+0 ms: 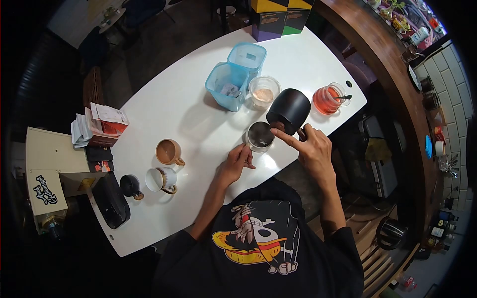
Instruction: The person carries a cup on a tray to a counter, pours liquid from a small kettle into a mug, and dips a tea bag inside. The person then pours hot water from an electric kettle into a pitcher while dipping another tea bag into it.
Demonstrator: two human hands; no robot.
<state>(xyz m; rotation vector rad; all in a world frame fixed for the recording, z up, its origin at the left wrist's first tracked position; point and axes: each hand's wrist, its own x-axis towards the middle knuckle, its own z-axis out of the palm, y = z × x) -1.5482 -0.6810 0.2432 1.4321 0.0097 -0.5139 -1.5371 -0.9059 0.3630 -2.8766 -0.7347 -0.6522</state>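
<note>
My left hand pinches the handle side of a white cup holding dark, nearly black liquid. Over that cup, my right hand grips the handle of a black pitcher, which is tilted towards the cup. The right index finger stretches out beside the pitcher's lower edge, above the cup's rim. Whether liquid is flowing is hard to make out. Just behind the cup stands a clear container with pale beige contents. A glass jug of red liquid, with a dark spoon in it, is to the right.
Two blue plastic tubs stand behind on the white table. At left are a brown mug, a white mug, a small black cup and a box of papers. Dark boxes stand at the far edge.
</note>
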